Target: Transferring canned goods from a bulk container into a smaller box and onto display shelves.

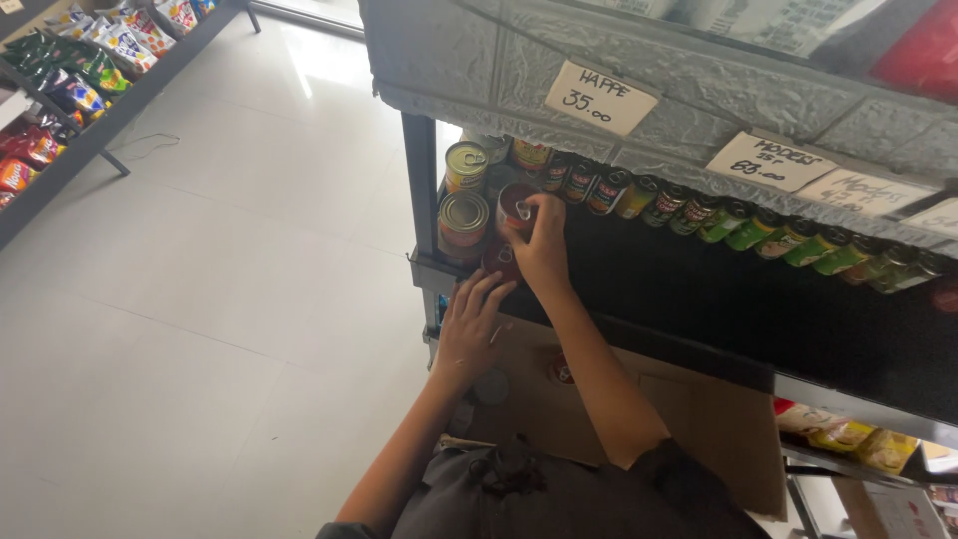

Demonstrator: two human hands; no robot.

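Head view, looking down along a shop shelf (699, 289) with a dark deck. The right hand (540, 250) is reaching up and forward, its fingers closing around the rim of a red-labelled can (515, 207) with a ring-pull lid; the can is standing on top of a second red can (498, 262), of which only a small part is showing beneath the palm. The left hand (470, 324) is lying lower and nearer the body, fingers spread narrowly and pointing up toward the lower red can, fingertips resting at or just under the shelf's front edge; whether they are touching that can cannot be told, and this hand is gripping nothing.

Just to the left of the right hand, two more cans are stacked: a lower can (463, 224) with a red and orange label and an upper can (465, 166) with a yellow label. Beyond the right hand, a row of cans (718, 215) with green and mixed labels is running away to the right along the back of the shelf. Above the hands, a grey stone-patterned ledge (519, 70) is carrying handwritten paper price tags (601, 97). Below the forearms, an open cardboard box (699, 419) is sitting close to the body. Far to the left of the hands, across a pale tiled floor (220, 279), a low rack of snack packets (70, 80) is standing.
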